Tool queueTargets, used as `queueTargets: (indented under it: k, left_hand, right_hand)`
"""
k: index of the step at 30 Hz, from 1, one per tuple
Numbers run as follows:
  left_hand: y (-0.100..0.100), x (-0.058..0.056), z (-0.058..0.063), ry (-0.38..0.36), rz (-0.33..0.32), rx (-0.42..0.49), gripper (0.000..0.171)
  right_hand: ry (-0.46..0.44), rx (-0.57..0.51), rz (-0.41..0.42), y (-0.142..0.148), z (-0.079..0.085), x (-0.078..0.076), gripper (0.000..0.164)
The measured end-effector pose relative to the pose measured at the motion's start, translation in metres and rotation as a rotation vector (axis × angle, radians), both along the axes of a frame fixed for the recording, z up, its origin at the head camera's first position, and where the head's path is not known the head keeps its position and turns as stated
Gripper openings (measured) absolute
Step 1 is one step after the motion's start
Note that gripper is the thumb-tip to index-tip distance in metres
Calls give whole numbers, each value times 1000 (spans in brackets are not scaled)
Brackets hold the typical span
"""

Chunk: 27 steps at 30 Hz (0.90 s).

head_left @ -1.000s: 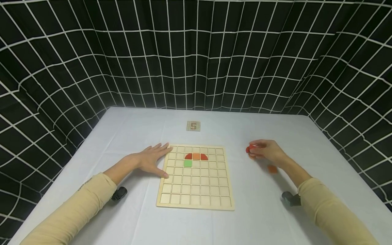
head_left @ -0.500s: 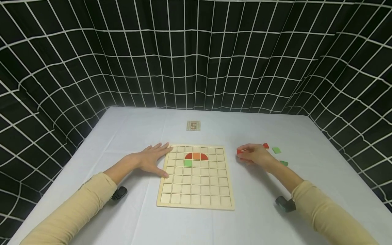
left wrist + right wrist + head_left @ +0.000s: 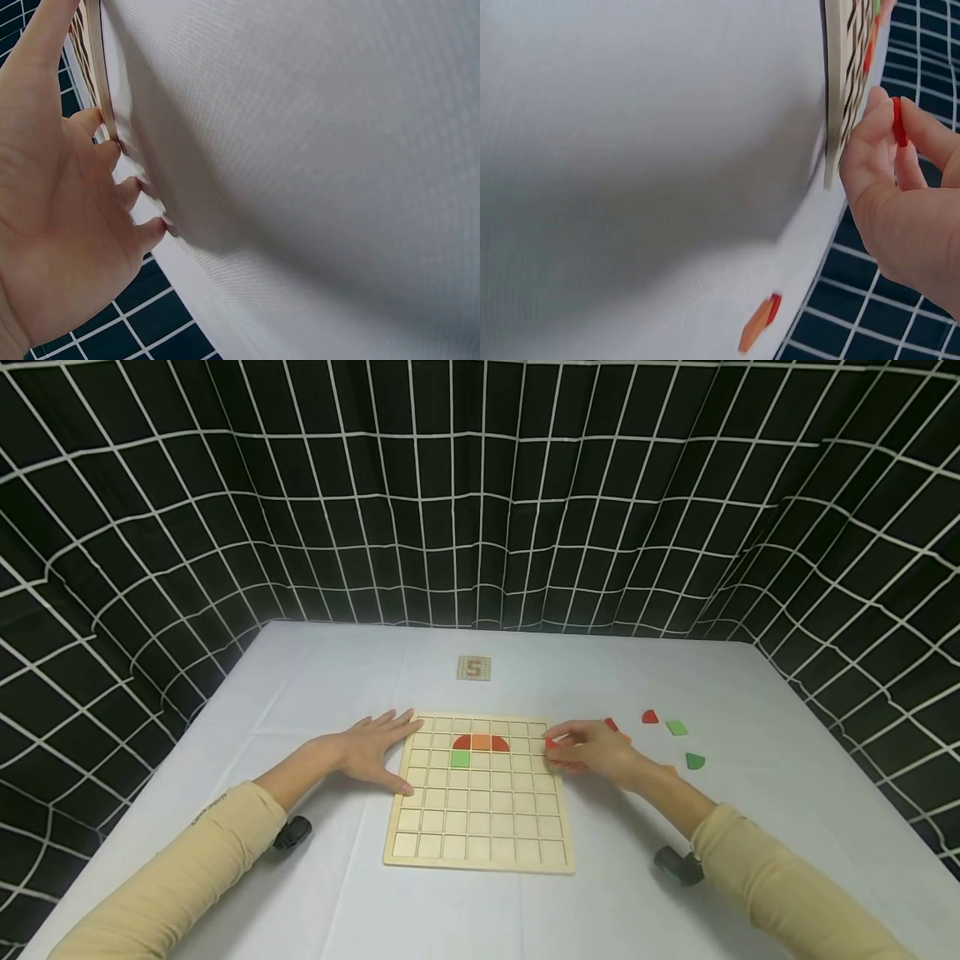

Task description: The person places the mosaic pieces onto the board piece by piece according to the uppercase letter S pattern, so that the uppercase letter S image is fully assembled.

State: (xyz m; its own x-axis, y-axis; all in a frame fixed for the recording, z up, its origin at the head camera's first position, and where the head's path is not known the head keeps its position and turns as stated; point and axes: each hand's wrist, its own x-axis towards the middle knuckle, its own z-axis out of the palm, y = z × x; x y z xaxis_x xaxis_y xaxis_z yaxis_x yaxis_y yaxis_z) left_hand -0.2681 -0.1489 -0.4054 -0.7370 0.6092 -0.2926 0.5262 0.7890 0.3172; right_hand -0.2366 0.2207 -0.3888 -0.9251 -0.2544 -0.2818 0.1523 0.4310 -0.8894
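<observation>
A wooden grid board (image 3: 480, 818) lies on the white table. In its upper rows sit two red rounded tiles (image 3: 500, 744), an orange square tile (image 3: 482, 742) between them and a light green square tile (image 3: 461, 759) below the left one. My left hand (image 3: 371, 752) rests at the board's left edge, fingers spread and straight, fingertips touching the rim. At the board's right edge my right hand (image 3: 592, 750) pinches a red tile (image 3: 899, 121) between thumb and fingers, above the surface. The exact shape of that tile is partly hidden by the fingers.
Right of the board lie a red tile (image 3: 650, 717), a light green tile (image 3: 677, 727) and a dark green rounded tile (image 3: 695, 762). More red and orange pieces (image 3: 756, 325) are partly covered by my right hand. A small card with an S pattern (image 3: 474, 668) lies behind the board.
My right hand has moved left with the red tile, from the loose tiles to the board's right edge, uncovering tiles behind it. My left hand has stayed in place.
</observation>
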Motion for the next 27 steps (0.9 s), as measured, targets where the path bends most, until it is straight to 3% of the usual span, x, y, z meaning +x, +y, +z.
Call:
queueTargets:
  k: [13, 27]
  left_hand:
    - [0, 0, 0, -3, 0, -11, 113]
    - [0, -1, -1, -1, 8, -2, 113]
  right_hand:
    - [-100, 8, -50, -42, -5, 7, 30]
    - [-204, -65, 45, -81, 0, 14, 33]
